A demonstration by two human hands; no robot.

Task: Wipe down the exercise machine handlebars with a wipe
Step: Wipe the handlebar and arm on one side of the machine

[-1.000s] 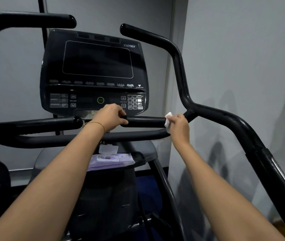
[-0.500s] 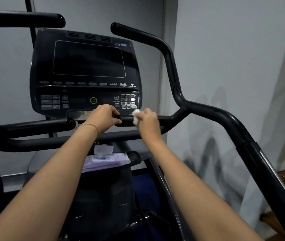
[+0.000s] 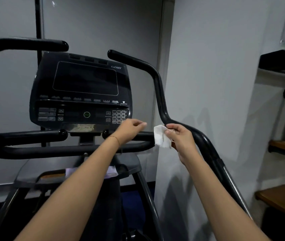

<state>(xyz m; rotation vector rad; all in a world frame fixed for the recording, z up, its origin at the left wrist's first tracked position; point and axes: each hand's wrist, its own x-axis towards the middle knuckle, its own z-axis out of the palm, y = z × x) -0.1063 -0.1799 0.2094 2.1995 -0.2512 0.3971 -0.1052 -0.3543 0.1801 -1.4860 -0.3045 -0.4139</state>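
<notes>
A black exercise machine fills the view. Its right handlebar [image 3: 159, 94] rises from a bend and curves over the console [image 3: 84, 91]. A short inner bar [image 3: 143, 136] runs between my hands. My right hand [image 3: 180, 136] pinches a white wipe [image 3: 161, 136] in the air just left of the bend, slightly off the bar. My left hand [image 3: 129, 128] hovers above the inner bar with fingers relaxed, holding nothing. The left handlebar [image 3: 25, 45] loops at upper left.
A purple wipes pack [image 3: 111, 172] lies on the machine's tray [image 3: 34, 173], mostly hidden by my left forearm. A white wall stands close on the right. Dark and wooden shelves [image 3: 284, 148] sit at the far right.
My left hand let go of the inner bar and lifted. My right hand drew the wipe rightward off the bar toward the bend. The camera tilted down and right.
</notes>
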